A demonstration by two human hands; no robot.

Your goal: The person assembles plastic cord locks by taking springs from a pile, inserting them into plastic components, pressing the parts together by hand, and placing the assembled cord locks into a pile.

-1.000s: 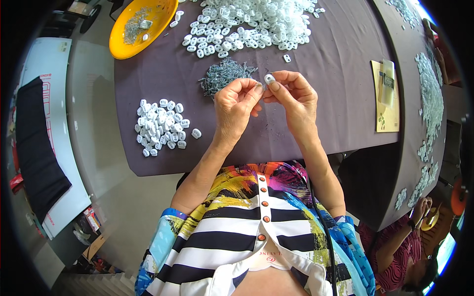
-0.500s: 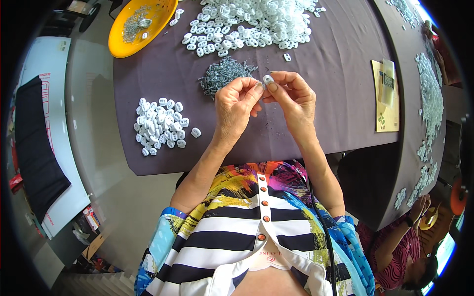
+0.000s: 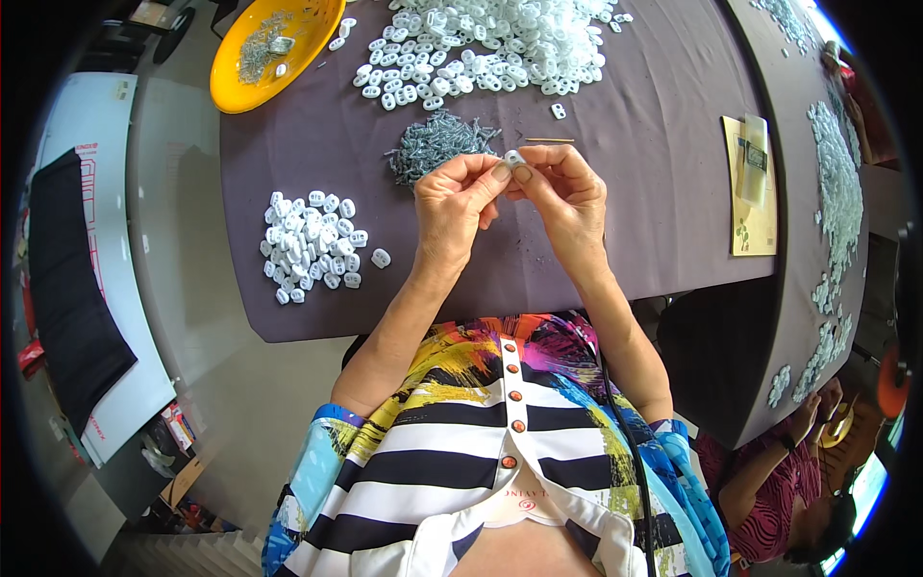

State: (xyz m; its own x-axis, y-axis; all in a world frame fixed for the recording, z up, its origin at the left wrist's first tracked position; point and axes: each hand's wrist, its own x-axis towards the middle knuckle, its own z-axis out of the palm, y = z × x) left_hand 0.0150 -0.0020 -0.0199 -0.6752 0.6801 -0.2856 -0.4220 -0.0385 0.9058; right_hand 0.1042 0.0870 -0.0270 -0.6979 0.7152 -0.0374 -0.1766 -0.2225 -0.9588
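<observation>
In front of my chest, my left hand (image 3: 458, 197) and my right hand (image 3: 567, 197) meet, both closed. Their thumbs and fingertips pinch one small white oval plastic piece with holes (image 3: 513, 157). Whether a screw is also between the fingertips is hidden. Just past my right fingers shows a thin yellowish stick (image 3: 550, 139); I cannot tell if it lies on the cloth or is held. A heap of grey screws (image 3: 437, 144) is beside my left fingers. To the left sits a pile of similar white pieces (image 3: 312, 240), their holes showing dark spots.
A large heap of white oval pieces (image 3: 500, 48) covers the far middle of the table. An orange-yellow plate (image 3: 231, 91) with small metal bits stands far left. At the right lies a tan packet (image 3: 755, 226). Another person (image 3: 769, 481) works at the adjoining table.
My right hand has shifted slightly left and down, bringing the white piece closer to my left fingertips. The thin stick has come into view beyond my right fingers.
</observation>
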